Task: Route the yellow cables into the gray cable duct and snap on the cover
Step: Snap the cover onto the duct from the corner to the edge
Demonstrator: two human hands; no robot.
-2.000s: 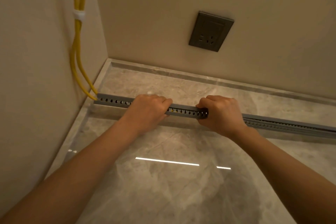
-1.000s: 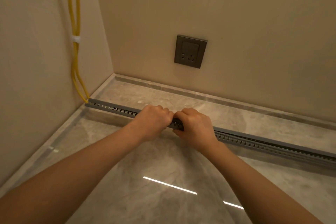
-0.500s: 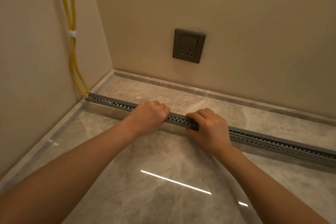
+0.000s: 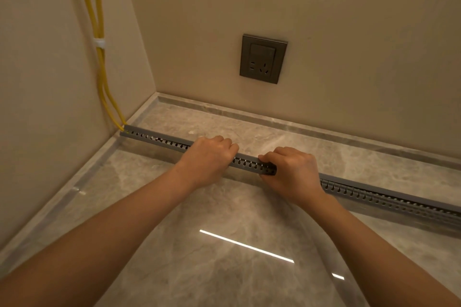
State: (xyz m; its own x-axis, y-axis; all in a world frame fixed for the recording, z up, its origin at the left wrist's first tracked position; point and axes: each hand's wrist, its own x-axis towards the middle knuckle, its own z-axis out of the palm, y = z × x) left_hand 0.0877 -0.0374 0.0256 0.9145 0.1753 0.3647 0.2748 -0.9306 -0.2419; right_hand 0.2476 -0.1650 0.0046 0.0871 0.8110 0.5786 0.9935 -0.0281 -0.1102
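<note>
A long gray slotted cable duct (image 4: 159,139) lies across the marble floor from the left wall to the right edge of the view, with a flat cover on its top. Two yellow cables (image 4: 99,67) run down the left wall, held by a white clip (image 4: 99,42), and enter the duct's left end. My left hand (image 4: 207,159) grips the duct over its top, fingers curled on the far side. My right hand (image 4: 291,172) grips it a short way to the right, thumb on the near slotted side. The cables inside the duct are hidden.
A dark gray wall socket (image 4: 263,58) sits on the back wall above the floor. The walls meet in a corner at the left (image 4: 149,57). A marble skirting strip (image 4: 274,119) runs along the back wall. The glossy floor (image 4: 224,257) reflects a light strip.
My right hand has slid to the right along the duct, away from my left hand, after the two hands were close together a second ago. The view has shifted slightly.
</note>
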